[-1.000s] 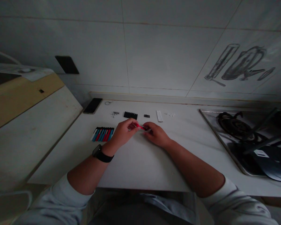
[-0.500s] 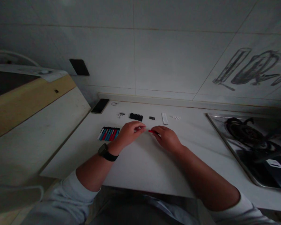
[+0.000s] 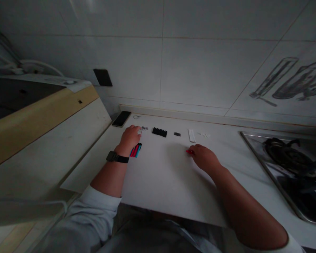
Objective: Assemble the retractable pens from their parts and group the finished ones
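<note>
My left hand [image 3: 130,139] reaches forward over the row of red and blue pieces [image 3: 136,150], its fingertips at the small pile of metal springs [image 3: 144,128]; the fingers are curled, and what they pinch is hidden. A black watch sits on that wrist. My right hand [image 3: 204,158] rests on the white counter [image 3: 160,175] with its fingers closed on a small red piece [image 3: 189,151] that sticks out to the left.
Along the back of the counter lie a phone [image 3: 121,118], a black ridged block [image 3: 159,132], a small black part [image 3: 177,134], a white strip [image 3: 191,135] and tiny white bits [image 3: 205,135]. A gas hob [image 3: 292,165] is at the right, a raised wooden surface at the left.
The hands have parted. My left hand let go of the red piece and moved left and forward to the springs. My right hand kept the red piece.
</note>
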Demonstrator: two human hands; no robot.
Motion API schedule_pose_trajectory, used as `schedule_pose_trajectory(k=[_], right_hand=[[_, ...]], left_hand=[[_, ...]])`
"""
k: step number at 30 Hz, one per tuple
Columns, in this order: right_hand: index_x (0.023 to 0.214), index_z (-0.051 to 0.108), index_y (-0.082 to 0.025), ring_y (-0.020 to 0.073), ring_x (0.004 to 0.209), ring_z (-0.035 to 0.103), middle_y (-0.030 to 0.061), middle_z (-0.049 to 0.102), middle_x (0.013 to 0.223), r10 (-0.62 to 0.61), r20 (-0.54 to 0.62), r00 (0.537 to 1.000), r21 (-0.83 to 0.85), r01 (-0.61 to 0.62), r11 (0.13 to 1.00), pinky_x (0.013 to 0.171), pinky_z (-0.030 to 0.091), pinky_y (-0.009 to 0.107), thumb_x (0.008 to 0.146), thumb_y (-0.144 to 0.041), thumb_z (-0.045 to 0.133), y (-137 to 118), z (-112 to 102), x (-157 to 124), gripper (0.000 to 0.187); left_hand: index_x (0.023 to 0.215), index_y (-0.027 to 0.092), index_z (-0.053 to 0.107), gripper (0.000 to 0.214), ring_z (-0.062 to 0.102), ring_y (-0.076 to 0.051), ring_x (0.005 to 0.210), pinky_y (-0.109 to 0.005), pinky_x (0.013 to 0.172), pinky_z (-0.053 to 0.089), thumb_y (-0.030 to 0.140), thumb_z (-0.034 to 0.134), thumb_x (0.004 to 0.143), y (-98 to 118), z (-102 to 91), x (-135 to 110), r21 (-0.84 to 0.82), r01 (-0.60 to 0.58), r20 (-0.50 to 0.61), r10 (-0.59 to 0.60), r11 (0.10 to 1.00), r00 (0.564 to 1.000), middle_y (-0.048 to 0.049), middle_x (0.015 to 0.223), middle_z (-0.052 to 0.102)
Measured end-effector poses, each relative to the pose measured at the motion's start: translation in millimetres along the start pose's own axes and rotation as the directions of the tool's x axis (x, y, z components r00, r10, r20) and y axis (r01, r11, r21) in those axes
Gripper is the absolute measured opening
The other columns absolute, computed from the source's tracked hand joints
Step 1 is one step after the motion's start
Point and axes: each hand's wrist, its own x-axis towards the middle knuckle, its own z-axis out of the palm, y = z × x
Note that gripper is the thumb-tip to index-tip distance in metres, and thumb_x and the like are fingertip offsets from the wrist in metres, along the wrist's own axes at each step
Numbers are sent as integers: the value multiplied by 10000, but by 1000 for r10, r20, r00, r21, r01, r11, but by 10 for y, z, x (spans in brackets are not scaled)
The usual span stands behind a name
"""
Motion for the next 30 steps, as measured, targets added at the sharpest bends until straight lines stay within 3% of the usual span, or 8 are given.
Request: schedule_pose_trajectory(k=[5,10,16,21,26,30], right_hand=[[1081,734,-203,232,975,676,107,706,1085,-36,-13,999,19,36,999,834,467,322,979,-200,525,18,42,38,233],[1064,730,-216,227,935,678,93,716,1063,-74,-35,997,29,76,997,814,479,318,993,-353,570,18,53,36,222],[1164,702,-231,218,927,686,89,729,1119,-58,-158,986,124,78,989,791,499,312,993,-404,585,21,80,53,270],[1191,697,-225,227,1040,673,86,733,1140,-141,-282,949,161,192,968,938,502,335,1016,-335,543,-47,85,124,258],[1308,674,-191,255,1140,638,121,695,1270,-241,-218,946,55,259,964,1035,471,379,1022,-325,527,-234,41,366,349],[1435,610,-195,287,1215,587,148,643,1354,-289,-141,947,-61,283,957,1066,436,415,1005,-326,550,-347,-6,707,453]], left_hand=[[1353,187,670,428,626,-299,1118,-404,1031,500,254,616,934,-14,141,23,74,-47,51,44,996,998,-148,1215,656],[1339,164,688,413,641,-303,1093,-413,1032,498,263,583,952,-39,212,53,98,-83,68,77,992,995,-160,1213,676],[1159,176,759,287,685,-274,1018,-372,972,515,198,607,917,35,190,68,23,-56,46,55,998,997,-124,1110,748],[962,206,768,136,695,-240,977,-336,914,515,169,661,885,185,186,43,-13,-97,91,98,995,991,-85,1022,773],[933,207,754,82,703,-222,903,-325,843,522,198,681,896,372,193,-27,-176,-214,52,227,961,973,-67,948,777],[916,220,738,63,710,-205,845,-308,773,520,190,690,889,428,234,-49,-350,-217,-15,226,911,974,-43,904,777]])
